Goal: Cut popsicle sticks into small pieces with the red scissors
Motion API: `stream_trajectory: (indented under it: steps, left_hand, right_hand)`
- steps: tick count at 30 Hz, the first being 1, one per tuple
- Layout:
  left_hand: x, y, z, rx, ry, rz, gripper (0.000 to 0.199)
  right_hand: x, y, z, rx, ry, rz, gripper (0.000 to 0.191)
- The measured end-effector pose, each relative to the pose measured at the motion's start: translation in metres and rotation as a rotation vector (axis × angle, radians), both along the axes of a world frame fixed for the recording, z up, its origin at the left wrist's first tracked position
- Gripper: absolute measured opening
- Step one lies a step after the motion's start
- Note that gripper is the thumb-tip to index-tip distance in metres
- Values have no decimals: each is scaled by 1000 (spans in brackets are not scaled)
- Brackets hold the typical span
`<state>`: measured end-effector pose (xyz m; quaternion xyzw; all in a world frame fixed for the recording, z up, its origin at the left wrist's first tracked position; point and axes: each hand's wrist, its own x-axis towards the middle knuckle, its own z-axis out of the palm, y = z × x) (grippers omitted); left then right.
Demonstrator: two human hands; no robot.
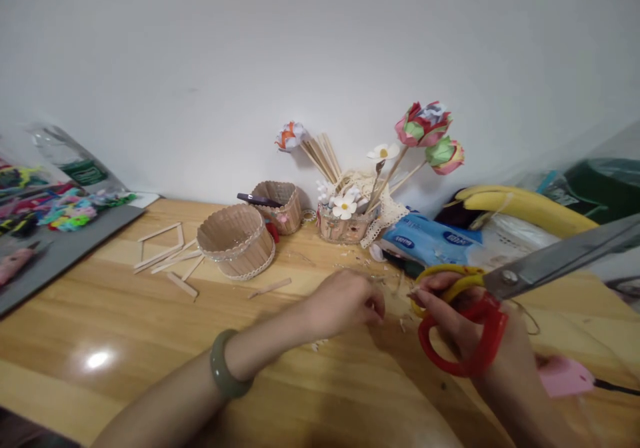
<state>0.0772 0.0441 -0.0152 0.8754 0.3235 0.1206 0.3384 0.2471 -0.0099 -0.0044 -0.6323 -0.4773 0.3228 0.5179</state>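
Note:
In the head view my right hand (465, 321) has its fingers through and around the handles of a pair of scissors (487, 281), one handle loop red and one yellow. The metal blades point away to the upper right. Its thumb and fingertip meet over a tiny bit I cannot make out. My left hand (345, 305), with a green bangle (226, 366) on the wrist, is low over the table, fingers curled and pressed together; whatever they hold is hidden. Small pale scraps (403, 325) lie between the two hands.
Behind stand a round wooden-stick basket (237, 248), a smaller one (290, 211) with a dark pen, and a decorated holder (345, 229) with flowers. Wooden sticks (163, 257) lie left. At right are tissues (425, 240), bananas (530, 207) and a pink glue gun (565, 376).

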Motion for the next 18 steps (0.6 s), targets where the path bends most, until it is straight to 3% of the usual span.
stream_trajectory:
  steps: [5,12,18]
  left_hand:
    - [-6,6,1,-48,72,-134,13]
    - [-34,26,14,18,297,3,19]
    - [-58,34,8,-27,252,18,15]
  right_hand:
    - [1,0,1,18,-5,-45,28]
    - [-4,-4,8,28,-38,-27,23]
    - [-9,-5,9,12,-30,51,26]
